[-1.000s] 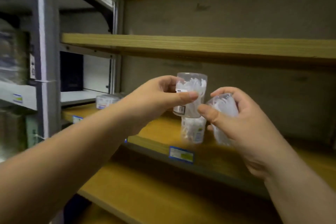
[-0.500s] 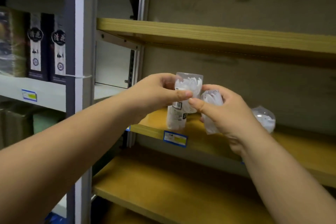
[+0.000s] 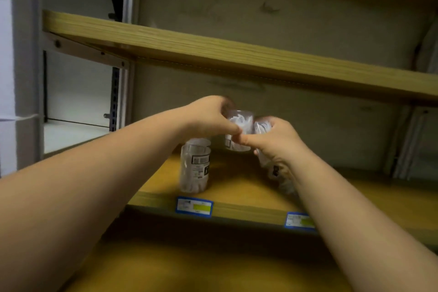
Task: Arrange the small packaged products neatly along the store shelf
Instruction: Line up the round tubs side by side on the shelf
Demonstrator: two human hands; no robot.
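Left hand [image 3: 208, 117]: grip clamped on clear tub [image 3: 238, 131], held above wooden shelf [image 3: 237, 187]. Right hand [image 3: 276, 141]: grip clamped on second tub [image 3: 262, 127], seemingly touching the first. Third tub [image 3: 194, 168]: upright near shelf edge, behind price tag [image 3: 193, 206].

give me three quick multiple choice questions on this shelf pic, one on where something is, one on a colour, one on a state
1. Where does the free-standing clear jar stand?
A. on the top shelf
B. on the middle shelf, left of the hands
C. on the floor

2. What colour borders the price tag below that jar?
A. blue
B. red
C. black

3. What is the left hand doing?
A. hanging loose
B. pressing flat on the shelf
C. gripping a clear jar

Key: 1 B, it stands on the wooden board left of both hands. 2 A, the tag's frame is blue. 3 C, thumb and fingers curl round the jar.
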